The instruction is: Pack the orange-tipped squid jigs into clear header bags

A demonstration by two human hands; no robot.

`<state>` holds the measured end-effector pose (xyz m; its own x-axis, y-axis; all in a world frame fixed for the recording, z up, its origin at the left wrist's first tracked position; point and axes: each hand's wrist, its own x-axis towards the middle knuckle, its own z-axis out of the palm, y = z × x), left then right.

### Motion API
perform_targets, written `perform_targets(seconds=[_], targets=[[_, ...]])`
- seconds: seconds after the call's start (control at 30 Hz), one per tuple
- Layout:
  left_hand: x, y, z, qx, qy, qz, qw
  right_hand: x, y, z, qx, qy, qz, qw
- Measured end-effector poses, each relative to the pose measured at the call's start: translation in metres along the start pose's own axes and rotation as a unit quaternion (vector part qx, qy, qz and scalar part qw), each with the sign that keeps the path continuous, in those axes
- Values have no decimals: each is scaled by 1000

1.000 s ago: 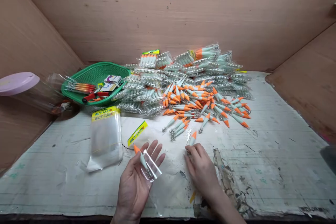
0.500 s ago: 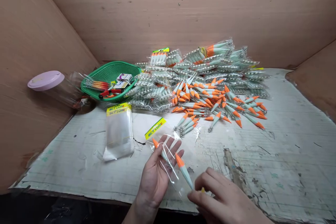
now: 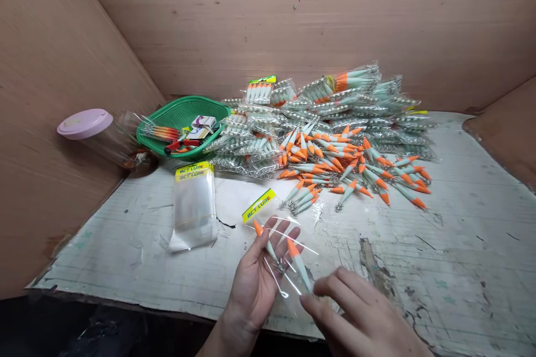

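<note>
The left hand's [image 3: 253, 284] thumb pins an orange-tipped squid jig [image 3: 271, 250] against a clear BCT LURE bag [image 3: 259, 206], its other fingers spread; the right hand's [image 3: 355, 309] fingers pinch a second squid jig [image 3: 298, 263] near its tail, above the surface [image 3: 134, 245]; both look light and stiff, best held by the smooth body, as tail hooks [image 3: 281, 268] could snag thin, slippery film.

The setting looked like a small workshop's packing station: wood-panelled walls [image 3: 234, 22] boxed in a worn, stained worktable [image 3: 113, 262], where loose squid jigs [image 3: 349, 169] lay heaped before a bank of bagged squid jigs [image 3: 343, 109], with a stack of header bags [image 3: 194, 206] printed "BCT LURE" and a green plastic basket [image 3: 180, 114] alongside.
</note>
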<state>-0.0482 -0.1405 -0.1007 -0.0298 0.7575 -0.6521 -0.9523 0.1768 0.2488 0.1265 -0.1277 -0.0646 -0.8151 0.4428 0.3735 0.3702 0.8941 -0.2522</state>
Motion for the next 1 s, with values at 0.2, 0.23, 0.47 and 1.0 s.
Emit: perform_targets(seconds=[0.2, 0.23, 0.47, 1.0], targets=[[-4, -8, -5, -8, -25, -19, 999, 14, 2, 21, -65, 96, 7, 993], [-4, -8, -6, -12, -25, -18, 999, 14, 2, 23, -58, 105, 7, 993], [-3, 1, -15, -25, -25, -9, 999, 11, 3, 12, 152, 125, 59, 979], [1, 24, -23, -48, -18, 108, 993, 48, 57, 94, -70, 28, 394, 916]])
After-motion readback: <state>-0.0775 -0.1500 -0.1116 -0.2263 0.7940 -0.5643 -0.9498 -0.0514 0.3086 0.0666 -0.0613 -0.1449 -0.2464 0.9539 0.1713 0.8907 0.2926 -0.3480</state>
